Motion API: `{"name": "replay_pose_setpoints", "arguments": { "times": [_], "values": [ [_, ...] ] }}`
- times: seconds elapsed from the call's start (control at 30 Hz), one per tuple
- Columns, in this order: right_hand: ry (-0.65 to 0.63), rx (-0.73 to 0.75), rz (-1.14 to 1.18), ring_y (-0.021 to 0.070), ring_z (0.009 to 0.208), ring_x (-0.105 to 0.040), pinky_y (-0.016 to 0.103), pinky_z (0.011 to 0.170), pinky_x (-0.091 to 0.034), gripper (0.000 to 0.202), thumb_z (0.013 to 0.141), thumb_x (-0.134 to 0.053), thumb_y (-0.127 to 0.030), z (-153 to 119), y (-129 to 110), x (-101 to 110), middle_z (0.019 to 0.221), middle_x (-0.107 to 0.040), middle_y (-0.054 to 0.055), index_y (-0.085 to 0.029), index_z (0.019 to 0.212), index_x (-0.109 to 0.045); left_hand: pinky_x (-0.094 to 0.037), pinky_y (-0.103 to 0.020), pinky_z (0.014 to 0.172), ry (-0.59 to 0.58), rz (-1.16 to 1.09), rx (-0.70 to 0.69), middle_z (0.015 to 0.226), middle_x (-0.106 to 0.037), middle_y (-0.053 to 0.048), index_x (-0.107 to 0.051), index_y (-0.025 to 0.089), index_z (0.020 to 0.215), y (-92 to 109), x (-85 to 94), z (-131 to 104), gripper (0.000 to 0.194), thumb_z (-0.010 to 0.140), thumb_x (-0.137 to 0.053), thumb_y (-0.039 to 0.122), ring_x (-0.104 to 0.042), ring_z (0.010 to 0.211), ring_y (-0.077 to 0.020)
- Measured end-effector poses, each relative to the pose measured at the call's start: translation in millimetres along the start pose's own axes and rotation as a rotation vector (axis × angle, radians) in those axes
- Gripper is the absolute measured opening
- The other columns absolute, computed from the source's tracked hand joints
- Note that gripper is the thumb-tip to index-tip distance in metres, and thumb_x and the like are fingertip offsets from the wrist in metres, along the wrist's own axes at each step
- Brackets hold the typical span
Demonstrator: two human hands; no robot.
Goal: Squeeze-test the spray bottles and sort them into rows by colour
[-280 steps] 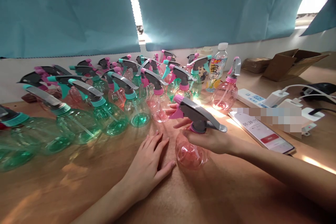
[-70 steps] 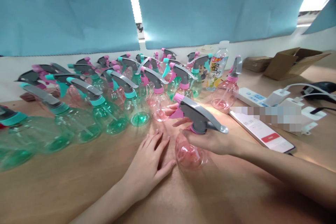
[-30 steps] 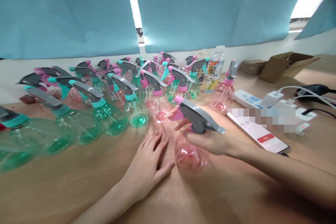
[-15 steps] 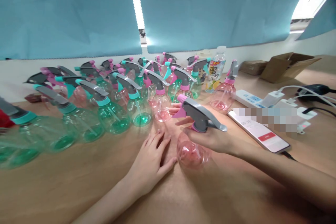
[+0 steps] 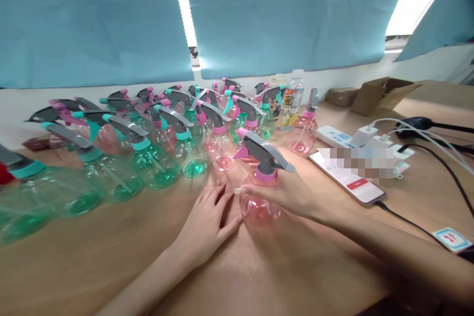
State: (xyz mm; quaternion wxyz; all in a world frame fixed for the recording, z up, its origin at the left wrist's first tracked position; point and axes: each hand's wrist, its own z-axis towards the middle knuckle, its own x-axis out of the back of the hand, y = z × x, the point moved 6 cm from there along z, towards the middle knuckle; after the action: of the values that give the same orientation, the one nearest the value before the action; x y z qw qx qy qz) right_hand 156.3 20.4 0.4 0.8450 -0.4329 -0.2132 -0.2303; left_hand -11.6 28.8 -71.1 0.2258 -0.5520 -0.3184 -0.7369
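A clear pink spray bottle (image 5: 259, 207) with a grey and pink trigger head stands upright on the wooden table (image 5: 229, 276). My right hand (image 5: 287, 195) is wrapped round its body below the pink collar, thumb across the front and the other fingers mostly behind it. Flat on the table to its left lies my left hand (image 5: 207, 224), fingers spread, thumb tip close to the bottle's base; whether it touches I cannot tell. Just beyond the hands are another pink spray bottle (image 5: 223, 150) and a green spray bottle (image 5: 191, 155).
Several green and pink spray bottles (image 5: 153, 163) crowd the left and back. Rightward are a lone pink bottle (image 5: 302, 133), a drink bottle (image 5: 293, 101), a phone (image 5: 348, 177) on a cable, a power strip (image 5: 335, 136) with chargers, and an open cardboard box (image 5: 381, 98).
My right hand has slid from the spray bottle's neck down to its body, and its trigger head shows more upright. The view has turned slightly right; my left hand stays flat.
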Motion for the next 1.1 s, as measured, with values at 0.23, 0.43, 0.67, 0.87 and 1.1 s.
{"name": "replay_pose_setpoints", "arguments": {
  "times": [0.23, 0.43, 0.67, 0.87, 1.1],
  "values": [
    [-0.031, 0.057, -0.13, 0.0339, 0.119, -0.053, 0.051, 0.097, -0.045, 0.058, 0.076, -0.07, -0.051, -17, -12, 17, 0.119, -0.063, 0.007, -0.029, 0.127, -0.053, -0.038, -0.053, 0.102, 0.024, 0.082, 0.002, 0.135, -0.051, -0.019, -0.053, 0.013, 0.129, 1, -0.2, 5, 0.049, 0.096, -0.044, 0.048, -0.043, 0.129, -0.035],
    [-0.034, 0.058, -0.119, 0.0301, 0.109, -0.058, 0.045, 0.087, -0.049, 0.038, 0.08, -0.067, -0.047, -25, 3, 40, 0.113, -0.065, 0.007, -0.026, 0.111, -0.06, -0.038, -0.054, 0.102, 0.01, 0.155, 0.03, 0.136, -0.051, -0.02, -0.054, 0.011, 0.13, 7, -2.9, 10, 0.048, 0.096, -0.046, 0.044, -0.044, 0.127, -0.0362],
    [0.043, -0.062, -0.188, 0.0226, 0.077, -0.059, 0.035, 0.067, -0.047, 0.033, 0.077, -0.067, -0.053, -11, 55, 76, 0.08, -0.063, 0.003, -0.022, 0.079, -0.059, -0.04, -0.052, 0.101, -0.013, 0.091, -0.022, 0.135, -0.051, -0.02, -0.054, 0.011, 0.129, 28, -13.7, 26, 0.044, 0.097, -0.044, 0.039, -0.045, 0.126, -0.0349],
    [0.167, -0.16, -0.257, 0.0273, 0.087, -0.061, 0.04, 0.076, -0.049, 0.038, 0.072, -0.072, -0.05, 22, 94, 81, 0.092, -0.065, 0.009, -0.018, 0.086, -0.057, -0.042, -0.05, 0.101, 0.005, 0.011, -0.112, 0.133, -0.052, -0.017, -0.053, 0.015, 0.129, 50, -24.3, 49, 0.038, 0.096, -0.048, 0.033, -0.045, 0.127, -0.0326],
    [0.179, -0.171, -0.307, 0.0315, 0.107, -0.06, 0.043, 0.092, -0.046, 0.046, 0.072, -0.073, -0.049, 53, 110, 67, 0.108, -0.065, 0.016, -0.015, 0.1, -0.061, -0.042, -0.052, 0.1, 0.03, -0.051, -0.148, 0.13, -0.054, -0.017, -0.057, 0.015, 0.127, 60, -31.2, 75, 0.038, 0.092, -0.054, 0.031, -0.048, 0.123, -0.0337]
  ]
}}
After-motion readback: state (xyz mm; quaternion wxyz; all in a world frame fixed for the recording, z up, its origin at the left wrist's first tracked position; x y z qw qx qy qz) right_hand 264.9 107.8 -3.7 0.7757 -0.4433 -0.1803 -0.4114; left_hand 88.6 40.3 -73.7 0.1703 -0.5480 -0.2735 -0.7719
